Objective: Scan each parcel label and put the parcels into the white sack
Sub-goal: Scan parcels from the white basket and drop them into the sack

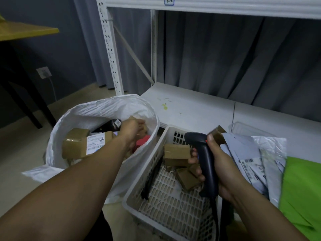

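Left hand [132,127] is a blur over the white sack [104,108], so I can't tell if it's pinching that small brown box [143,130]. Right hand [222,167] is wrapped round the one scanner [205,159]. Two cardboard parcels [176,153] show clearly in the basket [151,164]; others are half hidden.

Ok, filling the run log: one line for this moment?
left hand: over white sack, at brown box | right hand: grips scanner | basket: boxes inside
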